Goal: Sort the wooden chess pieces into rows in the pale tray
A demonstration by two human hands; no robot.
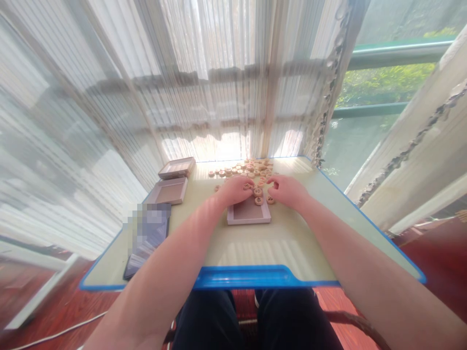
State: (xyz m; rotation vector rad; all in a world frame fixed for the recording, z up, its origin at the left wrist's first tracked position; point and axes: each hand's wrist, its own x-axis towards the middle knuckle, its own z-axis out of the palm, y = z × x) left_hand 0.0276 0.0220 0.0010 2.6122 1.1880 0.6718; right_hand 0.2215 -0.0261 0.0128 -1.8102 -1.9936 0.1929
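A shallow cardboard box [249,221] lies on the table before me. Round wooden Chinese chess pieces [258,193] are at its far right part, and one more piece [270,199] sits by its right edge. My left hand [235,190] is over the box's far left corner, its fingers closed round a chess piece [247,186]. To the right of the box is my right hand [288,191], fingers bent with a gap between thumb and forefinger, near the pieces. Nothing shows in that gap; its other fingertips are partly hidden.
Many loose pieces [251,167] are spread at the table's far side. Two cardboard box parts, one at the back [177,167] and one nearer [170,191], lie at the left, with a dark tablet-like device [148,243] in front. A blue rim [244,277] edges the table; curtains hang behind.
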